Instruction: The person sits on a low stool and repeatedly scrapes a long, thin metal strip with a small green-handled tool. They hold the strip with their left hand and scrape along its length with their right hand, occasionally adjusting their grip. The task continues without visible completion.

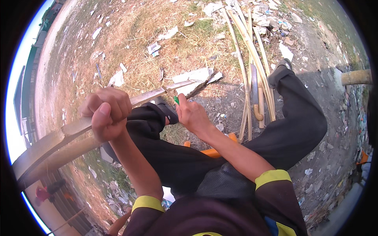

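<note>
My left hand (108, 113) is closed around a long split bamboo strip (147, 95), which slants from the lower left to a thin tip over the ground ahead. In my right hand (193, 115) is a small knife with a green handle (176, 100). Its narrow blade (168, 92) lies across the strip, apparently touching it, beyond my left hand. Much of the knife's handle is hidden by my fingers.
Several bamboo strips (241, 59) lie on the ground between my feet, with a large wooden-handled knife (255, 88) among them. An orange stool (211, 152) is under me. Paper litter (193, 78) is scattered about. A bamboo pole (356, 77) juts in at right.
</note>
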The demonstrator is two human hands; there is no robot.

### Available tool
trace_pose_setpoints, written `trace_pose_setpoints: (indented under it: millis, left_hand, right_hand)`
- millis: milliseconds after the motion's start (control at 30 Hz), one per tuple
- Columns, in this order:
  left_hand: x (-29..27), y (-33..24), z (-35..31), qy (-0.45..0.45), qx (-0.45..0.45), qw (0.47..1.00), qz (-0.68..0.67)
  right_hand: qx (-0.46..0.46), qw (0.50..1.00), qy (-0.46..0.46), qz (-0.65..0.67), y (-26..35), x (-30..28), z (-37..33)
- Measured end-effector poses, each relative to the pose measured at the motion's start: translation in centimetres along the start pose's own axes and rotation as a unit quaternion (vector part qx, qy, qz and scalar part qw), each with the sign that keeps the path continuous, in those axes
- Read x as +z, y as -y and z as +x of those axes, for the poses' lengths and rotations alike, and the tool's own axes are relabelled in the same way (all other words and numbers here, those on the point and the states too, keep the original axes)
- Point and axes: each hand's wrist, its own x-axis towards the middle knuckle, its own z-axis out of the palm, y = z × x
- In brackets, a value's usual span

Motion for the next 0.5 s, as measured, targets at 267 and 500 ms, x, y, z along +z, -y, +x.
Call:
trace_pose_setpoints:
  millis: [267,500]
  left_hand:
    - [-0.5,0.4,1.3,-0.083,0.006,0.996,0.013]
    - [3.4,1.5,2.4,-0.325,-0.002,0.934,0.146]
  right_hand:
    - [0.208,0.968,0.048,-0.134,-9.7,-0.3,2.1]
    - [0.093,0.988,-0.019,0.118,0.7,-3.1,2.7]
